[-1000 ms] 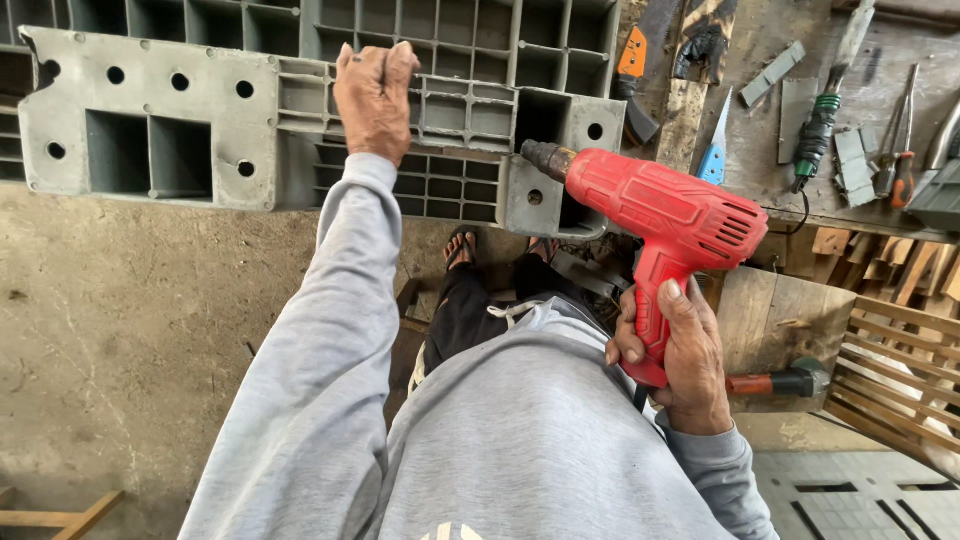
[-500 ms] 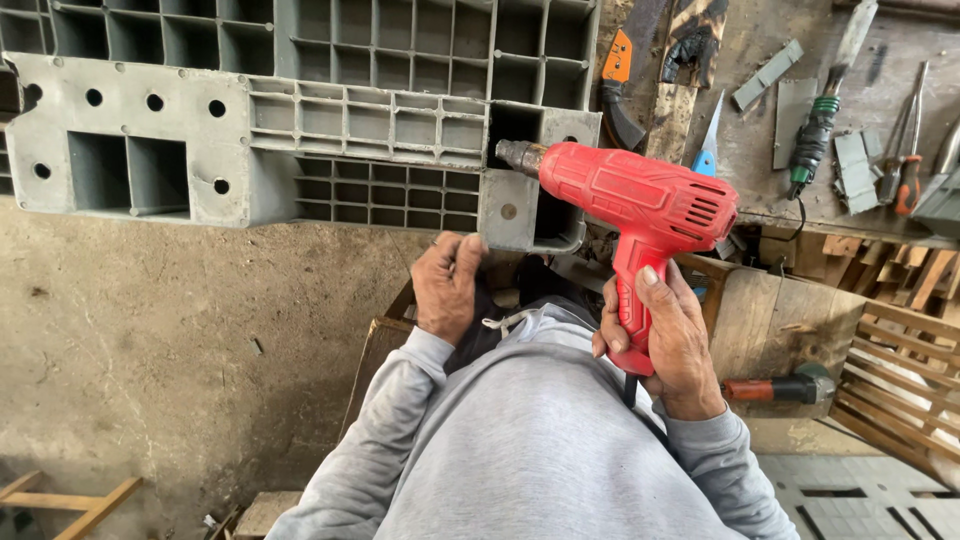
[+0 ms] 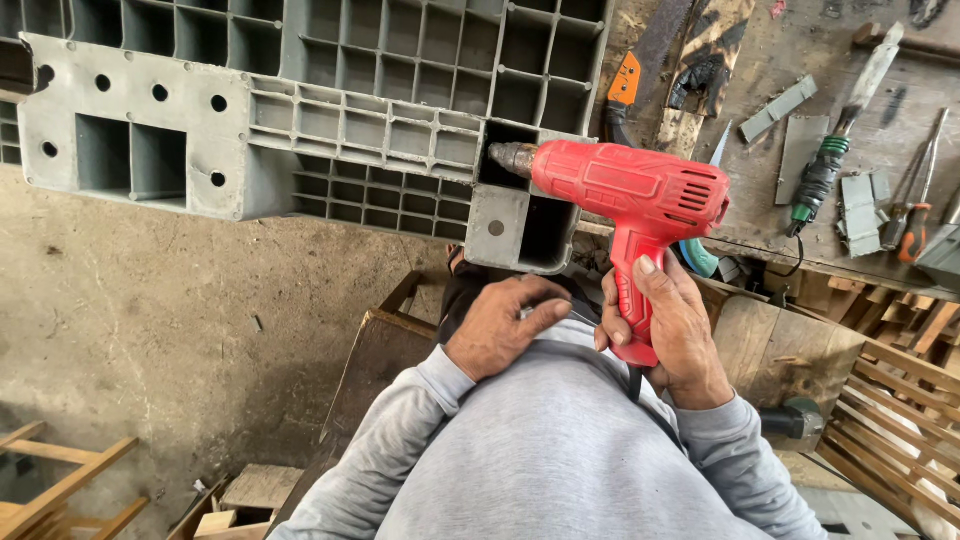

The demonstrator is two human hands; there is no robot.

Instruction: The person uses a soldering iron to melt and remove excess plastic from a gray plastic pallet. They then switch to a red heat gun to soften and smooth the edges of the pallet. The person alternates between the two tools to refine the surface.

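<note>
The right hand is wrapped tight around the handle of the red electric drill. The drill's tip points at the corner of the grey plastic pallet. The left hand rests loosely curled on the grey sweatshirt, holding nothing. Best to hold the drill steady and straight.

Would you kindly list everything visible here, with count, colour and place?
plastic pallet: one, grey, top left, above the concrete floor
electric drill: one, red, centre right, tip at the pallet's corner
screwdriver: one, green-and-black handle, on the workbench
metal plates: several, grey, on the workbench, right
wooden frame: one, bottom left
right hand: holds the drill's handle
left hand: empty, against the grey sweatshirt
</note>
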